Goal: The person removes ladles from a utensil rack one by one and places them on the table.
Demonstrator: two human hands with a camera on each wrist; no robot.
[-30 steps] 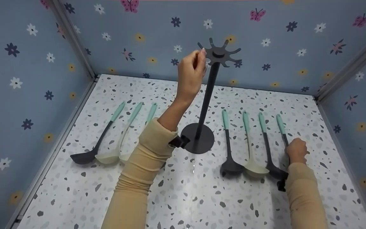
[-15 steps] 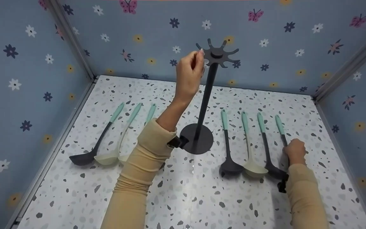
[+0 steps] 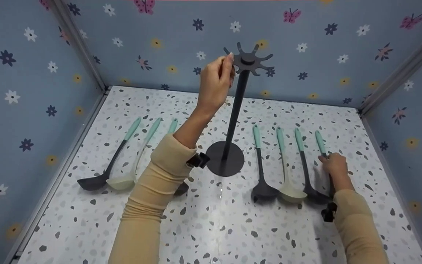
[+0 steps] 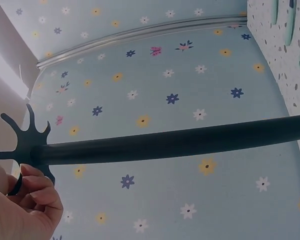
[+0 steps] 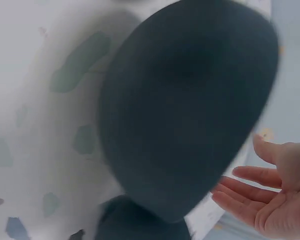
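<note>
In the head view, my left hand pinches one hook of a black utensil stand with thumb and fingers. The stand's hooks carry nothing. My right hand is at the shaft of the rightmost ladle, a dark one with a mint handle. In the right wrist view that hand's fingers are loosely extended behind a large dark ladle bowl. Left of it lie a dark ladle, a cream ladle and another dark ladle.
Left of the stand lie a dark ladle, a cream ladle and a mint handle partly behind my left sleeve. A dark bowl shows beside that sleeve. Flower-patterned walls enclose the speckled table.
My right hand has moved slightly up along the rightmost ladle, and its fingers have loosened from a curled grip. The left hand keeps hold of the stand's hook; its forearm has shifted slightly left.
</note>
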